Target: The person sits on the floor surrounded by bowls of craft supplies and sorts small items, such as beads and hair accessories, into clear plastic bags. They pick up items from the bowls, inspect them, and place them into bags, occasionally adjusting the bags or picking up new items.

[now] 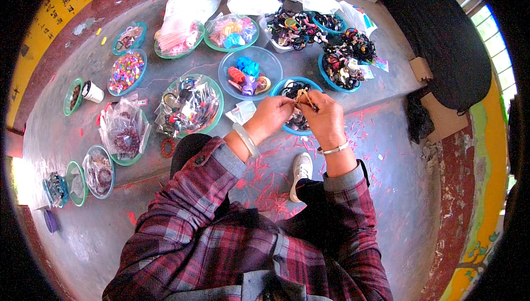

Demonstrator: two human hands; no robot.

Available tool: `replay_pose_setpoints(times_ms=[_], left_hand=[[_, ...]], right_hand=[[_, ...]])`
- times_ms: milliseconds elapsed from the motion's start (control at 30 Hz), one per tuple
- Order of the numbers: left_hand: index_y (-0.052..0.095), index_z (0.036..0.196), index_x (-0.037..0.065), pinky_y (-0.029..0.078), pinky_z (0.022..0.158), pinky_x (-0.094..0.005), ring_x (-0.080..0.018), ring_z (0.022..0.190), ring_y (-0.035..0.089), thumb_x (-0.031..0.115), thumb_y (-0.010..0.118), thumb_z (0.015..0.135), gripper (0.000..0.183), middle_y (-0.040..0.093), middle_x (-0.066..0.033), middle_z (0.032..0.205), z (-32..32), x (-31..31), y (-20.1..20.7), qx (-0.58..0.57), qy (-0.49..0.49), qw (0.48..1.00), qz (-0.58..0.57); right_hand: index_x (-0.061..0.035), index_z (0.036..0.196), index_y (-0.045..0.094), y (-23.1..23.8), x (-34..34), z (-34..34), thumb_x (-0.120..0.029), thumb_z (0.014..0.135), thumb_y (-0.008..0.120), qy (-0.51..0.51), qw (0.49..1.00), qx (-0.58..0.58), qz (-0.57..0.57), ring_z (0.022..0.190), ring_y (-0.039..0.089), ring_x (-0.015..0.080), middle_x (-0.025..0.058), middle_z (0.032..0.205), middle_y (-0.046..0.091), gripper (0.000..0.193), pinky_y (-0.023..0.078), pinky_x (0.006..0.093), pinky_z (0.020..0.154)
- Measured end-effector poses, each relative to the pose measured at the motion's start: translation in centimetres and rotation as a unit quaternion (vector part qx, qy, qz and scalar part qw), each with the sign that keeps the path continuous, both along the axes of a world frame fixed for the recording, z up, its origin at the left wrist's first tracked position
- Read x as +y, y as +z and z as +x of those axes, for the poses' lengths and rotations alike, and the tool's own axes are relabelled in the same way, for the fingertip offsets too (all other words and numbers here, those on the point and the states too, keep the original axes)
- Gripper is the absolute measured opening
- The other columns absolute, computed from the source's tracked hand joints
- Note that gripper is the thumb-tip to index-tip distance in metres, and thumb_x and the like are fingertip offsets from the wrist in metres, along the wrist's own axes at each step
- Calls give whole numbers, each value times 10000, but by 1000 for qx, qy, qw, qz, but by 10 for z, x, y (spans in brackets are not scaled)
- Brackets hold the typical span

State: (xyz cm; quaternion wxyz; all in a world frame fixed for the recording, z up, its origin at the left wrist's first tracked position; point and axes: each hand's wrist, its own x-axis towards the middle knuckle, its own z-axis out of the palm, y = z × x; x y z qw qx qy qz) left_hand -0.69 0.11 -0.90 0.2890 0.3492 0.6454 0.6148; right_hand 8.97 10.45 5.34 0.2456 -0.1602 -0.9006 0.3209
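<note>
Over a blue basin [284, 82] of dark hair ties, both my hands meet with fingertips pinched close together. My right hand [327, 117] grips a thin yellowish-tan hair tie [305, 96], whose loop sticks up past the fingers. The fingertips of my left hand [276, 112] are closed at the loop's near left side; the part between the fingers is hidden. Just beyond is a clear bowl [225, 73] with red, blue and purple pieces. A small clear packet [241, 112] lies left of my left hand.
Bowls of beads [126, 72], bagged trinkets [190, 105] and pink packets [178, 37] stand to the left. More hair ties [340, 66] fill containers at the back right. White bags [193, 1] lie behind. Red scraps [259, 182] litter the floor around my shoe [301, 173].
</note>
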Motion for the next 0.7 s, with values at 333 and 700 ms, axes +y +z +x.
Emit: replay_pose_setpoints(times_ms=[333, 700], left_hand=[[548, 1073, 30, 505, 702, -251, -128, 887, 576, 222, 412, 910, 286, 587, -41, 984, 1, -3, 3, -167, -99, 981, 15], [562, 1055, 31, 487, 713, -239, -115, 848, 581, 248, 432, 903, 295, 602, -51, 933, 0, -3, 4, -190, -80, 978, 12]], right_hand=[[-117, 768, 617, 7, 5, 6, -142, 701, 596, 26, 992, -93, 77, 677, 567, 316, 126, 689, 577, 75, 454, 400, 582], [-32, 898, 603, 2, 17, 9, 62, 650, 605, 27, 984, -32, -173, 669, 549, 123, 49, 764, 550, 265, 437, 241, 593]])
